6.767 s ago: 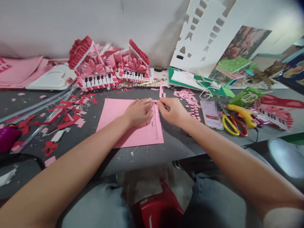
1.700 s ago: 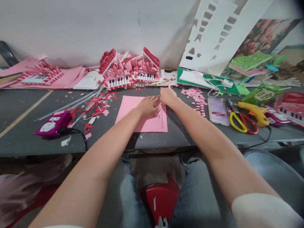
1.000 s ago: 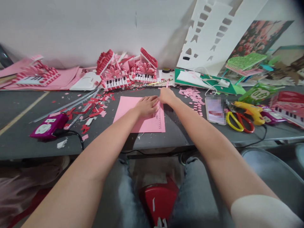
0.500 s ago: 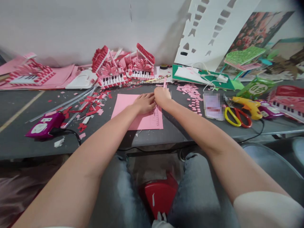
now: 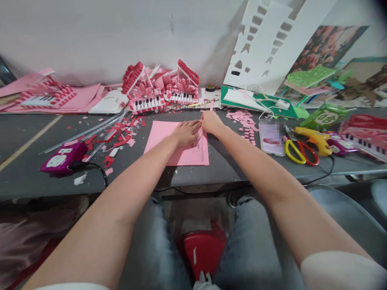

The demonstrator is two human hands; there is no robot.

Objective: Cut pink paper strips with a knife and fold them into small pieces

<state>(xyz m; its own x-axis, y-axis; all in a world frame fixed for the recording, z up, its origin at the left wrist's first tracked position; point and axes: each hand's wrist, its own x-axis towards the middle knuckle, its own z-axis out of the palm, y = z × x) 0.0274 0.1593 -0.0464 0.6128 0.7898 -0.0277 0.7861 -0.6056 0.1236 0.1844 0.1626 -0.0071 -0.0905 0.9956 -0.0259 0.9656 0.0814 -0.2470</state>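
Note:
My left hand (image 5: 188, 133) lies flat with fingers spread on a sheet of pink paper (image 5: 159, 139). Under and beside its fingertips is a clear ruler (image 5: 202, 151), running along the sheet's right side. At the sheet's far right corner my right hand (image 5: 212, 122) is closed around a slim pink stick-shaped tool (image 5: 211, 105), whose top end pokes out above the fist. Its lower end is hidden by the fingers, so I cannot tell its exact kind. Small cut pink pieces (image 5: 248, 135) lie to the right of this hand.
Red and pink scraps (image 5: 121, 139) and a purple box (image 5: 64, 158) are on the left. Paper pianos (image 5: 146, 104) stand at the back. To the right are a phone (image 5: 272, 137), scissors (image 5: 295, 153), a yellow glue gun (image 5: 314, 139) and a green packet (image 5: 324, 117).
The view has shifted slightly. My right hand sits a little further right against the sheet, its grip the same. My left hand remains flat on the paper and ruler.

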